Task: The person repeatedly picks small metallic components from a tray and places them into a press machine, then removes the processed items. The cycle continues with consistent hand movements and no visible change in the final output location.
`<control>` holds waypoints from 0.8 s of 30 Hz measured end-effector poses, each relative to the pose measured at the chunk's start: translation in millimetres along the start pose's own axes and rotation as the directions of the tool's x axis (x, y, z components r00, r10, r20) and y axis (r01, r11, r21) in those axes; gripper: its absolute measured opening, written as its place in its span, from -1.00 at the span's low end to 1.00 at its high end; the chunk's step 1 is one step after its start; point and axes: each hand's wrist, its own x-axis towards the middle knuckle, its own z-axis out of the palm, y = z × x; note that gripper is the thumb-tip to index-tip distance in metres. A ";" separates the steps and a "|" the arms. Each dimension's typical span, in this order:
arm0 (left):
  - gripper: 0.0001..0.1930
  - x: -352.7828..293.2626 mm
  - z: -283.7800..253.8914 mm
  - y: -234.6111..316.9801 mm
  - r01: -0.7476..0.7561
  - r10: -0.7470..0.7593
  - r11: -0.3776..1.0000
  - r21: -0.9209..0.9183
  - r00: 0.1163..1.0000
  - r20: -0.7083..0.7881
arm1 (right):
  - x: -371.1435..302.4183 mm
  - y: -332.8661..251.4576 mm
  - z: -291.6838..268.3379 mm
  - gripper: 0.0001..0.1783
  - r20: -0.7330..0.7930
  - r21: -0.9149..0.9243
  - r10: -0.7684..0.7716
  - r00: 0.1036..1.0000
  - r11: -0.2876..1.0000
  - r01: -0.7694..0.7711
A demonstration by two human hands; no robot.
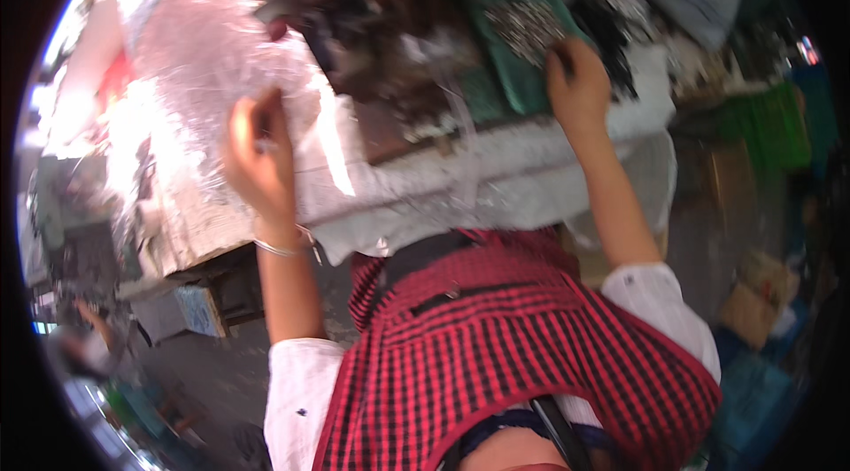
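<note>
Many small, silvery metal pieces (524,27), heaped and glinting, lie in a shallow green tray (522,90) with straight sides, just beyond and to the left of the right hand (581,92). Right of that hand, close by: a loose black bundle (620,42), strand-like, blurred. Below it, whitish sheeting (549,166), creased and soft, hangs over the work surface's front edge. Left of the tray, between the two hands, a dark, blocky mass (390,55), too smeared to identify. Around and beyond the left hand (259,152) spreads clear, crinkled film (199,55), glaring in strong light. Thin metal bangle (276,248) at the left wrist; woven red-and-black checked garment (460,320) below both hands.

Right hand: fingers curled, thumb set apart from them with a dark gap between, at the tray's right side near the pieces. Contact, or anything pinched, cannot be told through the blur. Left hand: half curled, thumb and fingers rounded about a shadowed hollow, well apart from the tray; whether it grips something small cannot be told.
</note>
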 end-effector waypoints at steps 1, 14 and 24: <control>-0.85 19.8 6.3 -24.0 -0.114 0.111 0.992 0.045 0.992 0.067 | 7.5 0.0 1.4 -0.86 -0.032 -0.055 -0.085 0.996 0.995 0.083; -0.69 55.6 -6.1 -121.6 0.313 -0.296 0.950 0.007 0.890 0.347 | 17.7 -38.0 -59.9 -0.81 0.164 0.254 0.306 0.938 0.906 -0.340; -0.83 -44.8 11.5 -66.2 0.540 -0.536 0.622 -0.567 0.821 0.195 | -22.1 -13.8 -27.1 -0.87 -0.047 0.260 0.218 0.975 0.945 -0.199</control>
